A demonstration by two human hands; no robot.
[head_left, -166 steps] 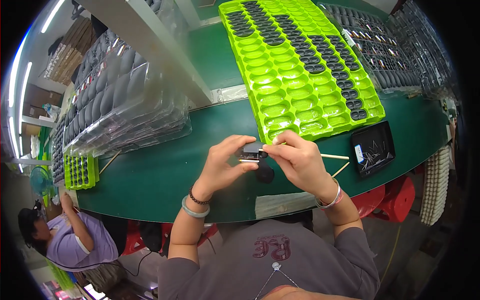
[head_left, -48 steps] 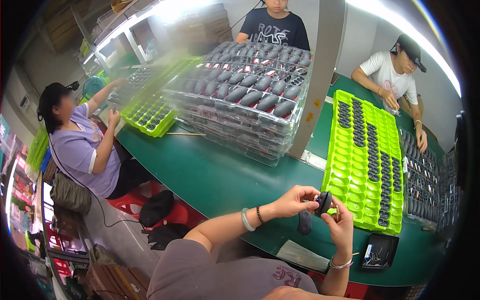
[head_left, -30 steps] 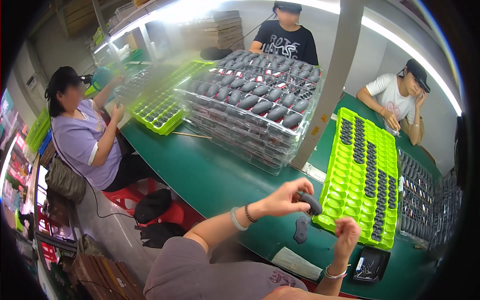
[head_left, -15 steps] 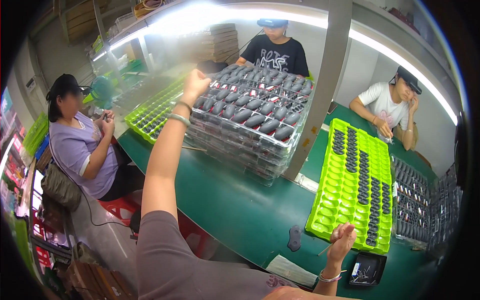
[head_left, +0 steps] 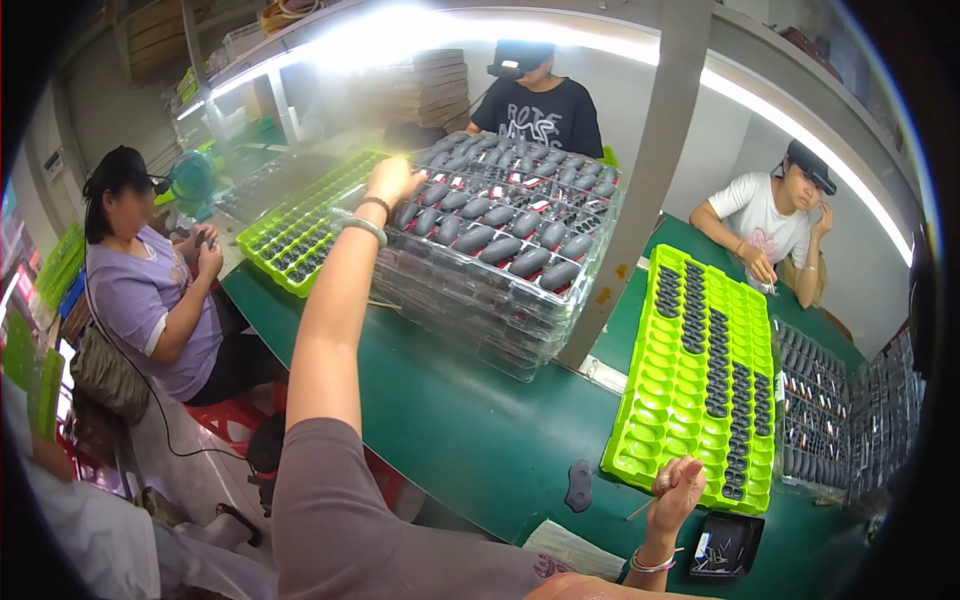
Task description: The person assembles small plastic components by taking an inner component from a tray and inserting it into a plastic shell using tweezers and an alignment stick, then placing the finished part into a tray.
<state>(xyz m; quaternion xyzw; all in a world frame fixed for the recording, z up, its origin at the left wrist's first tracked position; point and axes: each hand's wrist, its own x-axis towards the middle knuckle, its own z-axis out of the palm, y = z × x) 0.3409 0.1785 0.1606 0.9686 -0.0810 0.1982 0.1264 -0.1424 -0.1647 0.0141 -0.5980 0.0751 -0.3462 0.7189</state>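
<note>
Over the left edge of the top clear plastic tray (head_left: 470,240) is my left hand (head_left: 393,182), its fingers bent together. Glare and blur hide whether something is between them. The tray holds rows of dark grey oval pieces (head_left: 502,251) with red and white parts and sits on a stack of similar trays. My right hand (head_left: 680,490) is closed around a thin wooden stick (head_left: 641,507), by the near edge of a lime green tray (head_left: 640,430). Some of that tray's cups hold small dark pieces (head_left: 733,470).
A flat dark piece (head_left: 579,486) and a cloth (head_left: 573,550) lie on the green table (head_left: 450,400). Near my right wrist stands a black box (head_left: 726,545) with small slim parts. A metal post (head_left: 650,180) rises beside the stack. Three people sit around; another person's clothing shows lower left.
My left hand has come down slightly at the tray's left edge. The view has shifted a little, and someone's light clothing has appeared at lower left. My right hand still holds the stick.
</note>
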